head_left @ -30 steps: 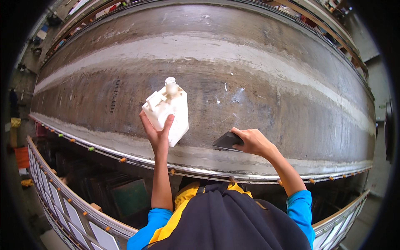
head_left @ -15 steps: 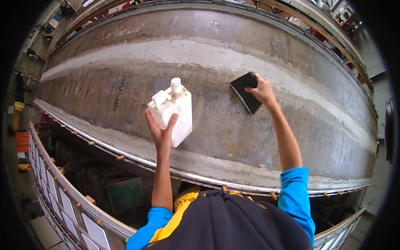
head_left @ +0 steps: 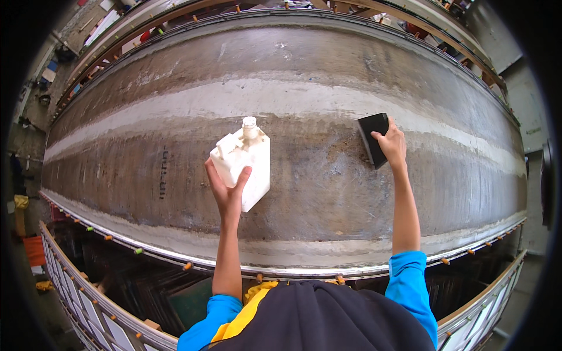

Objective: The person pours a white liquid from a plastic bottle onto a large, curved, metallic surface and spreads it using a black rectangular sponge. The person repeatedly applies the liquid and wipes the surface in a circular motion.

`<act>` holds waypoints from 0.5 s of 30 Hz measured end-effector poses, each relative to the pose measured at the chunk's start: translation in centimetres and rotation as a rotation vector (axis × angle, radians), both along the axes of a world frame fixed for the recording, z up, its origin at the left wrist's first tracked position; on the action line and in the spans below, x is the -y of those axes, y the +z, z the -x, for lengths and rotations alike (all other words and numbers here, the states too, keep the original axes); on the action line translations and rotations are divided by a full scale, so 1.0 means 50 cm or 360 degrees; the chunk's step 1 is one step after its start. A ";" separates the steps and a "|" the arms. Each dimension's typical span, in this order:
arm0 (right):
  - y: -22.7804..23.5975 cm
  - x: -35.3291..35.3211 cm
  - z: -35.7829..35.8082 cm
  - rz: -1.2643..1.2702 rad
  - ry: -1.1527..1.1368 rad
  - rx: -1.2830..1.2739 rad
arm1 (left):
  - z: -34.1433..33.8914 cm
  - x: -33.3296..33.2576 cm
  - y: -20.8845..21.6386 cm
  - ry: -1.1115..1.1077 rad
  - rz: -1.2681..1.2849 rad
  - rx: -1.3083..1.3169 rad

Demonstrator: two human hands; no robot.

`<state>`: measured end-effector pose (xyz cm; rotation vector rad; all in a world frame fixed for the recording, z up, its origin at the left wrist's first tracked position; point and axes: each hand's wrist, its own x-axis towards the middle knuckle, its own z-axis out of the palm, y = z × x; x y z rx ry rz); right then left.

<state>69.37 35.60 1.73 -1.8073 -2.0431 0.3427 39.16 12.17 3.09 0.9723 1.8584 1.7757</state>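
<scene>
My left hand (head_left: 227,188) holds a white plastic jug (head_left: 244,160) with a cap, raised upright in front of a long grey curved metal surface (head_left: 304,82). My right hand (head_left: 391,143) grips a flat black pad (head_left: 373,137) and presses it against that surface, up and to the right of the jug. Both my sleeves are blue.
The metal surface spans the whole view, streaked dark and light, with a rim of bolts or pegs (head_left: 187,266) along its lower edge. Below it runs a railing (head_left: 82,298) with dark panels behind. Clutter lies at the far left and top.
My right hand has carried the black pad from low near the surface's bottom edge up and to the right. The left hand keeps the jug in about the same place.
</scene>
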 end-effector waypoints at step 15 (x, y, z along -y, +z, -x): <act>0.023 0.096 0.206 -0.0005 -0.0201 0.0268 | 0.150 0.041 0.003 0.0163 -0.0077 0.0115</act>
